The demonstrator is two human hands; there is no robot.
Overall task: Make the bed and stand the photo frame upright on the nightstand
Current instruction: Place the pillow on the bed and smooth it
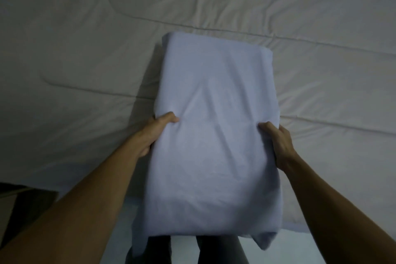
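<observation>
Pillow (214,103): blue case, filled, over quilt (85,49)
Left hand (155,133): thumb atop, gripping left edge
Right hand (278,146): curled round right edge

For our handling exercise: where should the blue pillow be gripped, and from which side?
Grip the blue pillow at its two long edges, mid-length, one hand from each side, as the left hand and right hand do. It is long and soft, loose at its near end; held by one end it would likely sag.

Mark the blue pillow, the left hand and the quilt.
blue pillow (214,92): head view, centre of its upper face
left hand (153,134): head view, thumb base
quilt (85,28): head view, bare upper-left stretch
</observation>
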